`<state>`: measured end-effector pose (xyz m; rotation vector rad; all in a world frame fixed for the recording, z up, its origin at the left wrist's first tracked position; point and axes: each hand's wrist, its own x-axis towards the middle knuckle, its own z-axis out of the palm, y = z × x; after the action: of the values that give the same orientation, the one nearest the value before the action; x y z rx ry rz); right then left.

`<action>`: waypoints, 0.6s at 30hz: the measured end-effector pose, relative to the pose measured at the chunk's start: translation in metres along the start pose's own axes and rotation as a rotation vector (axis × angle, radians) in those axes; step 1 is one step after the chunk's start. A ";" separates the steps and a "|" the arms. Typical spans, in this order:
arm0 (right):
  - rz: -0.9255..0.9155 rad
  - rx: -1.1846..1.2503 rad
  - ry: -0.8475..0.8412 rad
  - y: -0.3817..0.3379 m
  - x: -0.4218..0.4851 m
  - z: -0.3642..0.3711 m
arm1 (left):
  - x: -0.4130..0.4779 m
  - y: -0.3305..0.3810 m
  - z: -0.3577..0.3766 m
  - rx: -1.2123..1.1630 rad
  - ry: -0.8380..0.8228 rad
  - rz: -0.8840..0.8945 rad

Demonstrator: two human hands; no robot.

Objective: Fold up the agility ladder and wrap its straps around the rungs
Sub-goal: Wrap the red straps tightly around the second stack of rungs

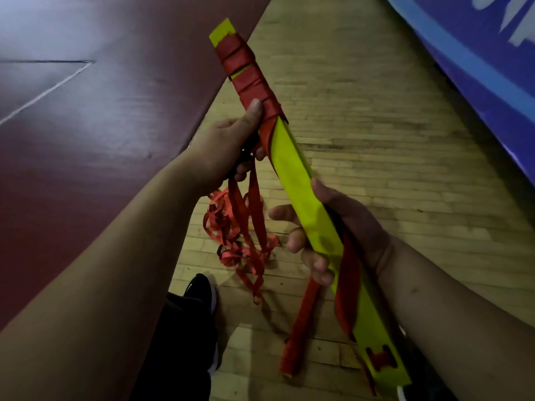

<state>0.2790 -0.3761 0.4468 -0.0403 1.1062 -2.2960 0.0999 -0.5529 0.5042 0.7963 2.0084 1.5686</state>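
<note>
A stack of yellow ladder rungs (pixel 292 166) runs diagonally from upper centre to lower right. Red strap (pixel 249 73) is wound in several turns around its upper end. My left hand (pixel 228 146) grips the strap beside the rungs, thumb pressed on the lowest turn. My right hand (pixel 333 227) curls around the middle of the stack from below. Loose red strap (pixel 237 235) hangs from my left hand in a tangle down to the floor. Another red strap (pixel 301 325) dangles below my right hand.
A wooden floor (pixel 376 125) lies underneath. A dark red mat (pixel 101 111) covers the left side and a blue mat (pixel 477 53) the upper right. My black shoe (pixel 199 293) and trouser leg stand below the tangle.
</note>
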 end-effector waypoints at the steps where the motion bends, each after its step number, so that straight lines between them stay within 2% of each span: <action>1: 0.000 -0.027 0.039 -0.001 0.000 -0.002 | 0.000 -0.001 -0.001 0.042 0.014 -0.010; 7: 0.022 -0.121 0.224 -0.003 0.007 0.000 | 0.002 -0.010 -0.004 0.211 0.091 -0.065; 13: 0.081 -0.239 0.419 -0.004 0.015 0.007 | 0.002 -0.011 -0.001 0.374 0.178 -0.228; 18: 0.119 -0.313 0.531 -0.002 0.020 0.005 | -0.001 -0.010 0.006 0.310 0.179 -0.256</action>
<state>0.2626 -0.3891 0.4471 0.5263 1.6747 -2.0562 0.1032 -0.5511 0.4933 0.4926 2.4135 1.2389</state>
